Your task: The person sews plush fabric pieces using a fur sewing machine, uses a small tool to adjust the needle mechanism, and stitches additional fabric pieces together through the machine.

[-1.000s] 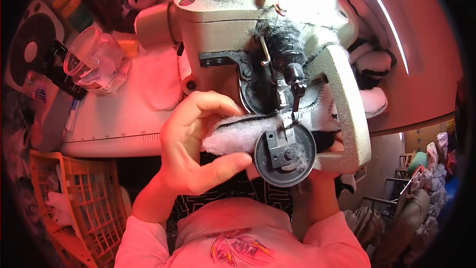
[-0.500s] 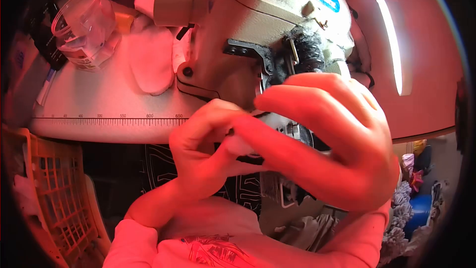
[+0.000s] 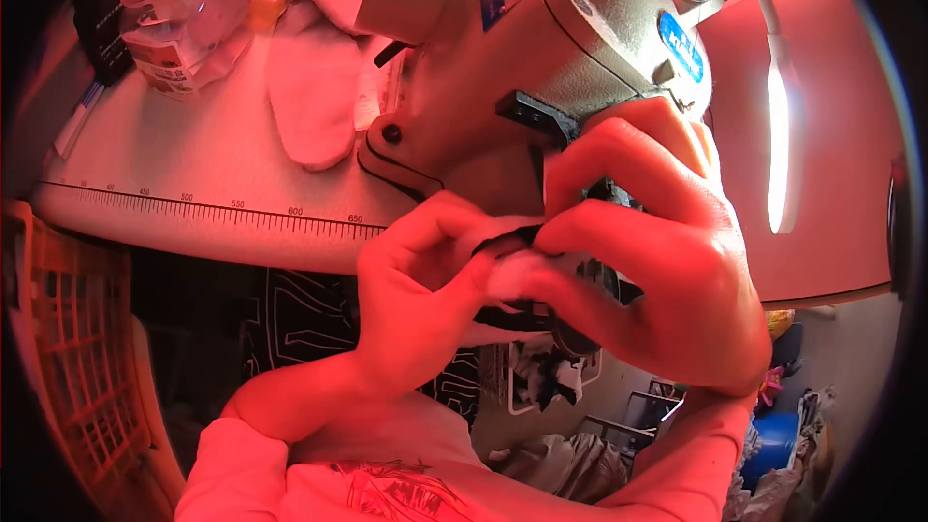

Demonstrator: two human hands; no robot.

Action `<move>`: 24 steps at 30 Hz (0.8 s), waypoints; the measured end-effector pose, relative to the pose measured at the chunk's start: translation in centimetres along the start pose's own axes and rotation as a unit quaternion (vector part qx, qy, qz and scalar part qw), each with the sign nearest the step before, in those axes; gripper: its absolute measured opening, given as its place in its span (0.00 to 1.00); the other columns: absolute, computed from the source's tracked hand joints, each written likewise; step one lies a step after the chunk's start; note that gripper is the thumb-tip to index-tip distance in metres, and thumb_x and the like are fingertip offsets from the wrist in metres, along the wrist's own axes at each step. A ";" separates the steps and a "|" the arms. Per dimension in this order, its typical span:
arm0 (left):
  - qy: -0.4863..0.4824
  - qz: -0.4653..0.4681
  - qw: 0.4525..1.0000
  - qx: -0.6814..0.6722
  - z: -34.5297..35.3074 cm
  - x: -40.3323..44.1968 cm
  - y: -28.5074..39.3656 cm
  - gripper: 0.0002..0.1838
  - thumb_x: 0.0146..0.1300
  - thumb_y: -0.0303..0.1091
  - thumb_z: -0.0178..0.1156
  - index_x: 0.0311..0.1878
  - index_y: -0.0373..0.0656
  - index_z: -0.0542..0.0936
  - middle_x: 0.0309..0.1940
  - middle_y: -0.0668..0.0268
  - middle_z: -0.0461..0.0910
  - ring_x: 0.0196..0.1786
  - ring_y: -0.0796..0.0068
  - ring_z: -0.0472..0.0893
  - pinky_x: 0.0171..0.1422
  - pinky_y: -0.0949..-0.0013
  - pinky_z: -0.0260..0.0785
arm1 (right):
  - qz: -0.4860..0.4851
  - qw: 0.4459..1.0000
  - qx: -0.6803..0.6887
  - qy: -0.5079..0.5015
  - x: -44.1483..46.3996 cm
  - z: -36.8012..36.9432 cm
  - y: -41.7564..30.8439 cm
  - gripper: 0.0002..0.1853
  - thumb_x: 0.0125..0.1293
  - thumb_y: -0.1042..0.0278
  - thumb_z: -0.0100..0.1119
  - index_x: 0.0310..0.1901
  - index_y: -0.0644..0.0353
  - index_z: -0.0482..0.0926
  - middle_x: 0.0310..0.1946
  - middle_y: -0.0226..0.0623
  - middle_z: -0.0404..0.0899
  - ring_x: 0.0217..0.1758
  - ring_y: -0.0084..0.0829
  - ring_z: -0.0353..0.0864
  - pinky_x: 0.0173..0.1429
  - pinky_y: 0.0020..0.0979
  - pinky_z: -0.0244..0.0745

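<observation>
A pale fluffy piece with a black edge [image 3: 517, 273] is pinched between my two hands, in front of the sewing machine [image 3: 483, 68]. My left hand [image 3: 416, 280] grips its left end between thumb and fingers. My right hand [image 3: 667, 261] reaches over from the right, thumb and index finger closed on the black edge and fluffy material. Its other fingers are bent in front of the machine's needle area, which they mostly hide. Part of the dark round feed disc [image 3: 577, 336] shows below my right hand.
On the table [image 3: 193, 217] with its printed ruler are a clear plastic jar [image 3: 188, 14] and a pale oval piece [image 3: 311, 87]. An orange crate [image 3: 77, 358] stands lower left. A lit lamp [image 3: 779, 145] hangs right; a blue container [image 3: 770, 445] is lower right.
My right hand has come from behind the machine to the front and taken hold of the fluffy piece. The piece is away from the disc. The view has turned, shifting the machine up.
</observation>
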State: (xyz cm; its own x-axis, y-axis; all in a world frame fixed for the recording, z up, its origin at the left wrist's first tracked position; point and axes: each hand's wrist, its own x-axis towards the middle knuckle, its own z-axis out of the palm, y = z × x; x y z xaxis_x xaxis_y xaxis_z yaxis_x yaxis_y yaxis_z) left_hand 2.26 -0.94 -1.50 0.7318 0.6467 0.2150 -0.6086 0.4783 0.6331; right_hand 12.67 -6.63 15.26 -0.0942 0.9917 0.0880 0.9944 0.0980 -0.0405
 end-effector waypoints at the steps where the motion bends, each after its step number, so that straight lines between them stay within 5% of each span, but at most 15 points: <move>1: 0.003 0.003 1.000 -0.003 0.2 0.0 0.1 0.07 0.65 0.19 0.56 0.46 0.30 0.76 0.41 0.65 0.76 0.42 0.79 0.80 0.45 0.76 0.75 | -0.004 1.000 -0.001 -0.004 0.1 0.0 0.0 0.13 0.39 0.67 0.74 0.26 0.59 0.79 0.33 0.32 0.75 0.39 0.36 0.72 0.45 0.38 0.65; 4: 0.022 0.008 1.000 -0.021 1.0 0.2 0.9 0.06 0.65 0.18 0.56 0.43 0.31 0.79 0.38 0.67 0.75 0.41 0.80 0.79 0.44 0.76 0.75 | 0.022 0.998 0.050 0.009 0.2 0.0 0.0 0.11 0.37 0.76 0.71 0.24 0.60 0.79 0.30 0.31 0.75 0.38 0.34 0.72 0.43 0.35 0.67; 6: 0.060 0.001 0.998 0.001 1.6 0.3 1.2 0.06 0.65 0.28 0.60 0.38 0.33 0.79 0.33 0.69 0.74 0.36 0.83 0.75 0.41 0.78 0.68 | 0.041 0.996 0.073 0.007 0.3 -0.1 -0.1 0.09 0.37 0.80 0.69 0.24 0.60 0.80 0.30 0.31 0.74 0.37 0.34 0.72 0.41 0.31 0.67; 9: 0.014 0.063 0.998 0.004 0.8 0.4 0.3 0.06 0.65 0.19 0.58 0.44 0.32 0.81 0.38 0.67 0.74 0.38 0.81 0.79 0.41 0.78 0.75 | 0.049 0.994 0.094 0.008 0.4 -0.1 -0.1 0.10 0.36 0.80 0.70 0.24 0.60 0.80 0.29 0.31 0.74 0.36 0.33 0.71 0.40 0.30 0.67; 13: 0.022 0.099 0.995 0.010 0.9 0.2 0.0 0.06 0.65 0.19 0.58 0.43 0.33 0.81 0.38 0.67 0.74 0.37 0.82 0.78 0.39 0.79 0.74 | 0.070 0.993 0.093 0.010 0.5 -0.1 -0.4 0.10 0.35 0.81 0.71 0.23 0.60 0.80 0.29 0.31 0.74 0.35 0.32 0.71 0.40 0.30 0.67; 24: 0.052 0.173 0.962 0.207 1.1 -0.1 0.5 0.08 0.70 0.29 0.55 0.42 0.34 0.80 0.33 0.65 0.74 0.32 0.81 0.71 0.36 0.78 0.65 | 0.079 0.988 0.127 0.040 0.4 0.5 -0.1 0.10 0.37 0.81 0.70 0.23 0.59 0.79 0.31 0.31 0.80 0.38 0.31 0.75 0.42 0.28 0.69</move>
State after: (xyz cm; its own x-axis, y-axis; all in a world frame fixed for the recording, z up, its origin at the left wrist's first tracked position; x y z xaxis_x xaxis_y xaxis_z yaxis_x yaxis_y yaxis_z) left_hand 2.21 -1.39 -0.38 0.4603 0.7902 0.4045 -0.6202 -0.0398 0.7834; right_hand 12.46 -6.20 14.76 0.0753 0.9874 0.1394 0.9513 -0.0293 -0.3068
